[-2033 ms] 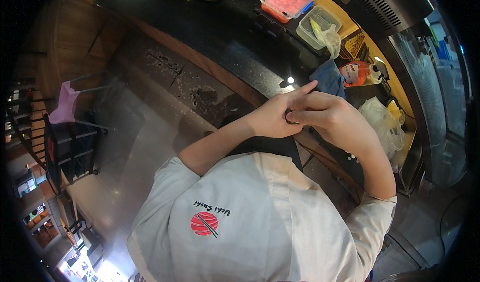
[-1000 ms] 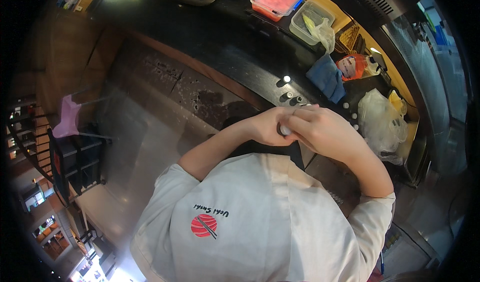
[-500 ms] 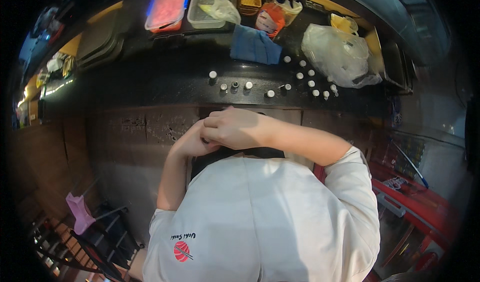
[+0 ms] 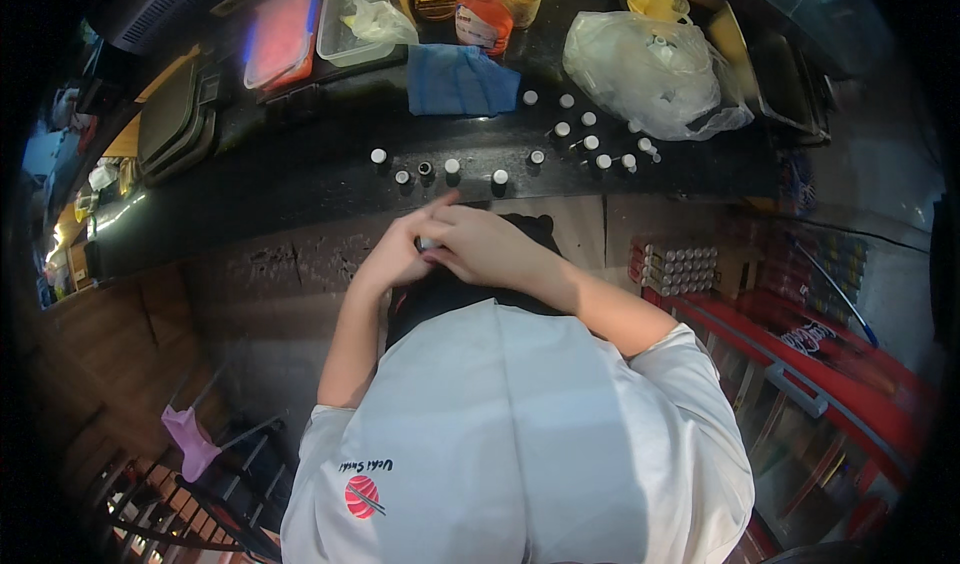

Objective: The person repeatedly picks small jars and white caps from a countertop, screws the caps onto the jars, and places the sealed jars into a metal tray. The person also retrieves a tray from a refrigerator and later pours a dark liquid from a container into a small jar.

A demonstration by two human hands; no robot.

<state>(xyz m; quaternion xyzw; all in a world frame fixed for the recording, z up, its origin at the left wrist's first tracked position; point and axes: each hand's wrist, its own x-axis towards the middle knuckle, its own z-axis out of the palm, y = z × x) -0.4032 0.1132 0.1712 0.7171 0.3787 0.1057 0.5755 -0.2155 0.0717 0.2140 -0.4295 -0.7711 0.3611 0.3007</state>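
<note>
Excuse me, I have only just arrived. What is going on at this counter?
Someone's left hand and right hand are together at the near edge of a black counter, around a small pale thing. The fingers hide most of it, so its kind and which hand grips it are unclear. Several small vials, most with white tops, stand apart from the hands on the counter. Behind them are a blue cloth and, to the right, a clear plastic bag.

Ctr. (image 4: 290,182) has 12+ sm. btls (image 4: 452,167), 1 spray btl (image 4: 482,22), 1 blue cloth (image 4: 460,81)
</note>
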